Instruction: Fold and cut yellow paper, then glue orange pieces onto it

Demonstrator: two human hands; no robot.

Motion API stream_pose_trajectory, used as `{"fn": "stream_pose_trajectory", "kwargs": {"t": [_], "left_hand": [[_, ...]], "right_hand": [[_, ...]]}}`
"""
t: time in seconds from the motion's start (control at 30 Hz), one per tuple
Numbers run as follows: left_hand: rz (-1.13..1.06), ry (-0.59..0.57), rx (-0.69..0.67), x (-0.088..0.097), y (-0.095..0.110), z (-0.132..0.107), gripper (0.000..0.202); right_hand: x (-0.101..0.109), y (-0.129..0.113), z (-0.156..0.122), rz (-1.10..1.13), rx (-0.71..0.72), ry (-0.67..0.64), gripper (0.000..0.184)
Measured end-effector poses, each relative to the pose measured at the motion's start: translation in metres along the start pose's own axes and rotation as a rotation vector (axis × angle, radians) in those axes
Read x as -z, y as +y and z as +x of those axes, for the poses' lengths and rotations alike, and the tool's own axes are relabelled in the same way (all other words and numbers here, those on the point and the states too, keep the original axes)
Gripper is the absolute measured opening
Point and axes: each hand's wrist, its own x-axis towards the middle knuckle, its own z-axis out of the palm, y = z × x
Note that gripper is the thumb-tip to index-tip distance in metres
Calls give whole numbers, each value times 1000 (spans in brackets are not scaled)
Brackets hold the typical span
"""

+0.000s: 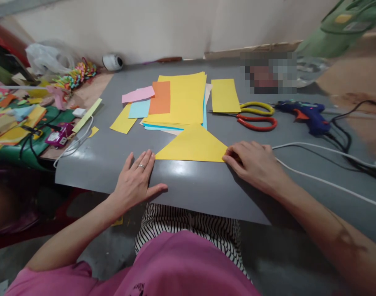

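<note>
A sheet of yellow paper (192,146), folded into a triangle, lies on the grey tabletop (182,181) with its long edge towards me. My left hand (137,176) rests flat beside its left corner, thumb and fingers apart, the fingertips at the paper's tip. At the opposite corner, my right hand (252,162) pinches the paper between thumb and curled fingers. The triangle's top overlaps a stack of yellow sheets (186,96), with blue and pale sheets under it.
Orange (161,98), pink (138,94) and light blue paper pieces (139,109) lie left of centre. Scissors (257,122) with yellow and red handles touch a yellow rectangle (224,94). A blue glue gun (308,117) and white cable (323,179) lie right. Paper scraps (24,119) crowd the left.
</note>
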Motion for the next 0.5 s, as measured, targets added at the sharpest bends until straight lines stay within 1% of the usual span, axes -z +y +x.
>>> {"fn": "stream_pose_trajectory", "kwargs": {"t": [0.13, 0.3, 0.43, 0.5], "left_hand": [[30, -12, -8, 3, 1, 2, 87], [40, -8, -19, 3, 0, 1, 85], [26, 2, -19, 2, -2, 0, 81], [25, -1, -12, 4, -3, 0, 78]], "right_hand": [[3, 16, -17, -11, -65, 26, 28], [9, 23, -23, 81, -143, -3, 24], [15, 26, -23, 241, -135, -58, 25], [18, 26, -23, 275, -125, -81, 26]]}}
